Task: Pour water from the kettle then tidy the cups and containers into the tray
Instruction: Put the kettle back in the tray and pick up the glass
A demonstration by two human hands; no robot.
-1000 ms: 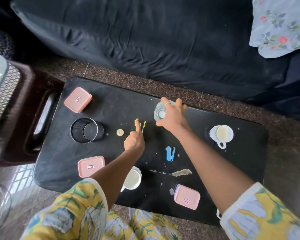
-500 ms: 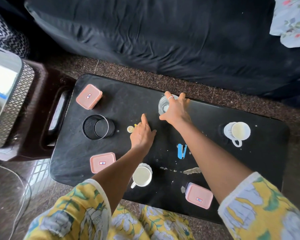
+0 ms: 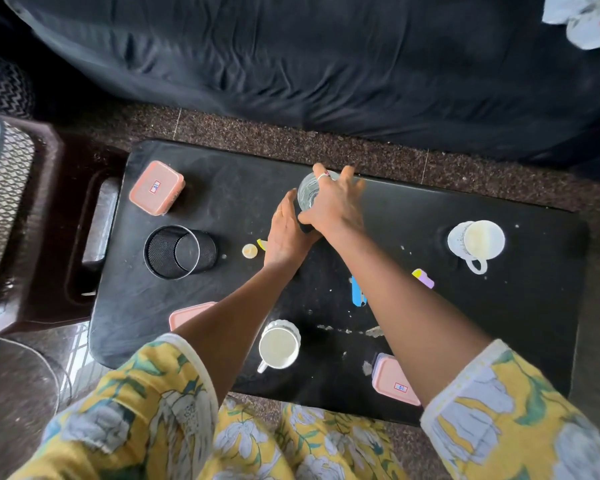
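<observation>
A clear drinking glass [image 3: 306,194] stands near the far edge of the black table [image 3: 516,306]. My right hand [image 3: 338,207] is closed over its rim and right side. My left hand [image 3: 284,233] lies flat beside it, fingertips against the glass's left side, holding nothing. White cups stand at the near middle [image 3: 279,345] and at the far right [image 3: 478,240]. Pink lidded containers sit at the far left [image 3: 156,187], at the near right [image 3: 394,381] and, half hidden under my left forearm, at the near left [image 3: 187,314].
A black mesh cup [image 3: 179,252] stands left of my hands. Small bits lie around: a pale yellow disc [image 3: 249,251], a blue clip [image 3: 356,293], a yellow-purple piece [image 3: 423,278]. A brown stool [image 3: 59,220] with a metal mesh object [image 3: 4,202] adjoins the table's left. A dark sofa [image 3: 326,64] runs behind.
My left hand has left the small yellow piece and slid right up to the glass. My right hand stays on the glass. The view has shifted left.
</observation>
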